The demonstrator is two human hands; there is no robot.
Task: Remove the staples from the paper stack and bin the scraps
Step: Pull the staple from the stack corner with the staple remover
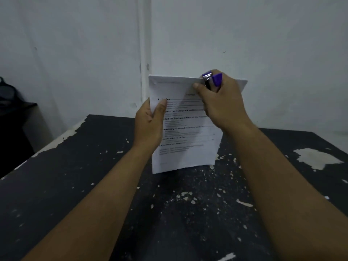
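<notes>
- The right hand [222,102], fingers wrapped around a purple staple remover [211,80], works the paper stack [184,132] at its top edge.
- The left hand [148,125] pinches the stack's left edge, holding it upright above the table [75,185].

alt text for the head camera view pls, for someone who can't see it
A right hand presses a purple staple remover onto the top edge of an upright paper stack, steadied by the left hand over a chipped black table.
</notes>
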